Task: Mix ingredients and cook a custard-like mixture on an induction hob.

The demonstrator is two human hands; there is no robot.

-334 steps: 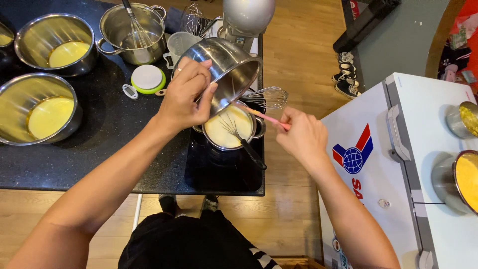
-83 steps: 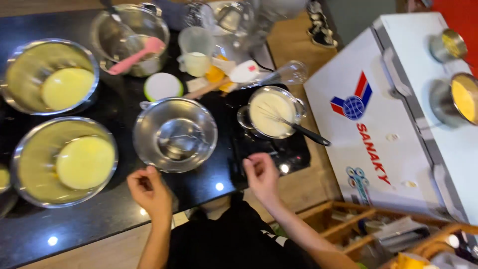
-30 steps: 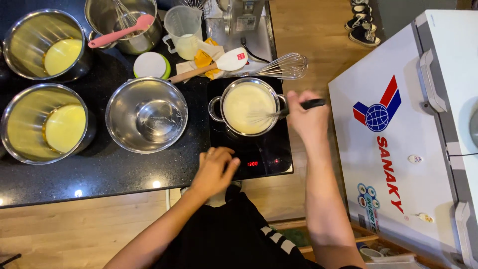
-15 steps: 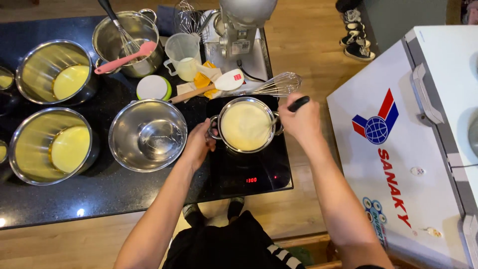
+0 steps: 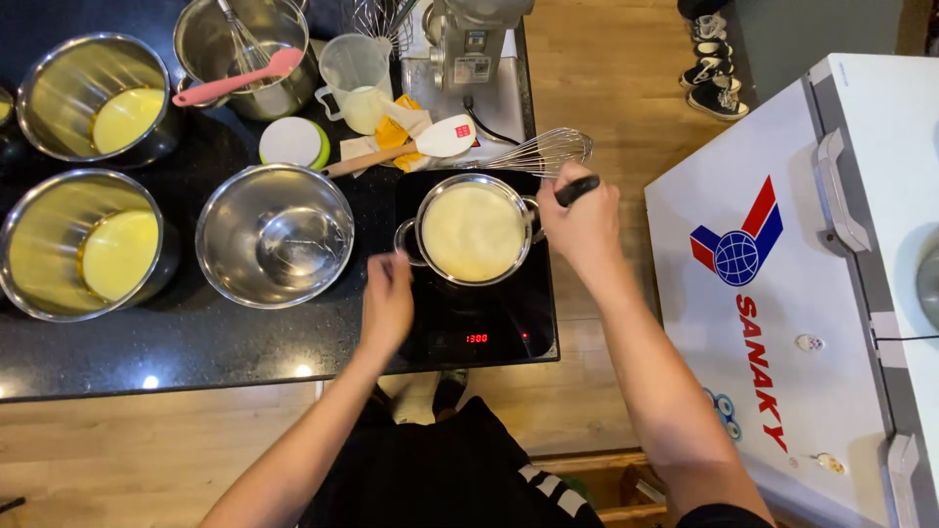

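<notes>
Left arm: reaches up from the lower edge of the view, forearm angled toward the cooktop.
Left hand [image 5: 387, 298]: loosely curled, holding nothing, fingertips just beside the pot's small side handle; whether they touch it cannot be told.
Right arm: comes up from the lower right, forearm running along the cooktop's right edge.
Right hand [image 5: 583, 223]: closed in a grip around the pot's long black handle [image 5: 577, 188], whose tip shows past the fingers.
Induction cooktop [image 5: 489, 328]: black glass with a red lit display, near the counter's front edge.
Saucepan [image 5: 474, 233]: steel, upright on the cooktop between the two hands, filled with pale cream liquid.
Empty steel bowl [image 5: 275, 236]: on the dark counter just left of the pot.
Steel bowls with yellow liquid [image 5: 90, 244]: further left, two of them.
Behind the pot: a wire whisk [image 5: 540, 153] and a white spatula [image 5: 430, 142] lying on the counter.
White chest freezer [image 5: 782, 293]: to the right, lid shut.
</notes>
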